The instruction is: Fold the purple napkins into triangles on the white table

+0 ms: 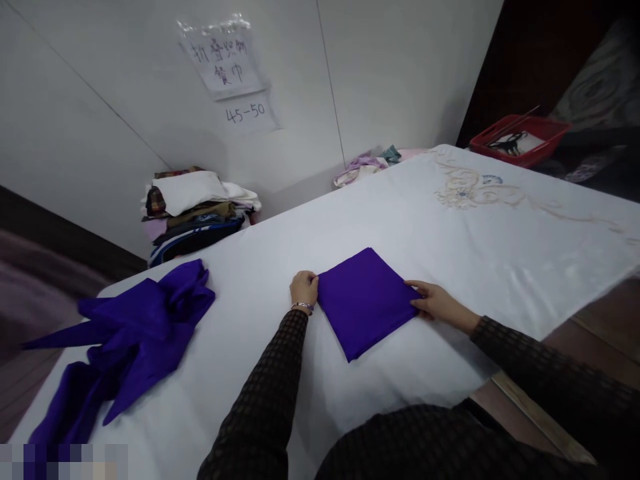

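Observation:
A purple cloth napkin (367, 303), folded into a flat square, lies turned like a diamond on the white tablecloth (410, 227). At its left corner, my left hand (303, 288) pinches the fabric, a bracelet on the wrist. My right hand (434, 302) grips the opposite corner, thumb and fingers closed on the edge. Both corners are partly hidden by my fingers. To the left, a crumpled heap of purple cloth (145, 320) lies loosely and hangs toward the table's edge.
Beyond the table's far edge, a stack of folded clothes (195, 207) stands against the wall. More cloth (363, 168) lies further right by the wall. A red basket (525, 157) with hangers sits at the back right. A handwritten paper sign (225, 63) is fixed to the wall.

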`<state>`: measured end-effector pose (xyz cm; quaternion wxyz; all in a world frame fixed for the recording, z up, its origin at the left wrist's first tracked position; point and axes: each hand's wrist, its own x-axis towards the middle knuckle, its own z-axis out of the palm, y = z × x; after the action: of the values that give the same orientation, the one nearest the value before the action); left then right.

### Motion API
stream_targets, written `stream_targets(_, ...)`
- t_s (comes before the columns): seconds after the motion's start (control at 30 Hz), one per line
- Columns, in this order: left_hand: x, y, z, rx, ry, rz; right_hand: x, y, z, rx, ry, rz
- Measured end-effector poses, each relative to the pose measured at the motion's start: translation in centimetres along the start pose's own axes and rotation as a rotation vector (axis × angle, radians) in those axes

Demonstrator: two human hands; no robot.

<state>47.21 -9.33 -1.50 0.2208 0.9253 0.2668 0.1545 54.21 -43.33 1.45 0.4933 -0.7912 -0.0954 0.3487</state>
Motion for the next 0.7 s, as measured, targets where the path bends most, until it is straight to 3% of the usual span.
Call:
stream_targets(0.23, 0.1, 0.2, 0.0, 0.005, -0.003, 0.005, 0.0, 1.0, -0.4, -0.279, -0.004, -0.112)
stream_targets(0.4, 0.1, 0.6, 0.2, 0.019, 0.003, 0.013, 0.3, 1.3, -0.8, -0.482, 0.033, -0.286)
stream_targets(0.6, -1.0, 0.4, 0.1, -0.023, 0.05, 0.033, 0.2, 1.3, -1.3, -0.508, 0.052, -0.305)
stream_targets(0.7, -2.9, 0.1, -0.1, -0.106, 0.075, 0.033, -0.3, 1.6, -2.0, -0.385, 0.057, -0.232)
